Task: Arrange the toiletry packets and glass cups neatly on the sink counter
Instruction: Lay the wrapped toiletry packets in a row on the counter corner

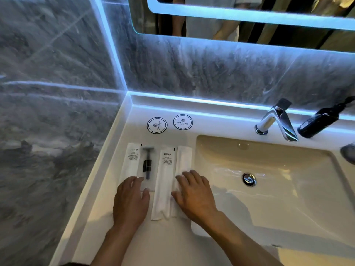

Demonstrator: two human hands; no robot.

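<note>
while flat white packets (163,181) lie side by side, left hand (130,202) and right hand (194,196) press down, spread.

Single head-worn wide-angle cam, no second view so nothing overlaps; it looks forward and steeply down onto the white desk (172,244) from close above, with both forearms coming in from the bottom edge. Optical axis points toward the back wall: the sink basin (269,189) fills the right half, the marble side wall (48,112) fills the left, and the lit mirror (249,16) is clipped at the top edge. Strong barrel distortion bends the desk edges and wall seams near the borders.
</note>
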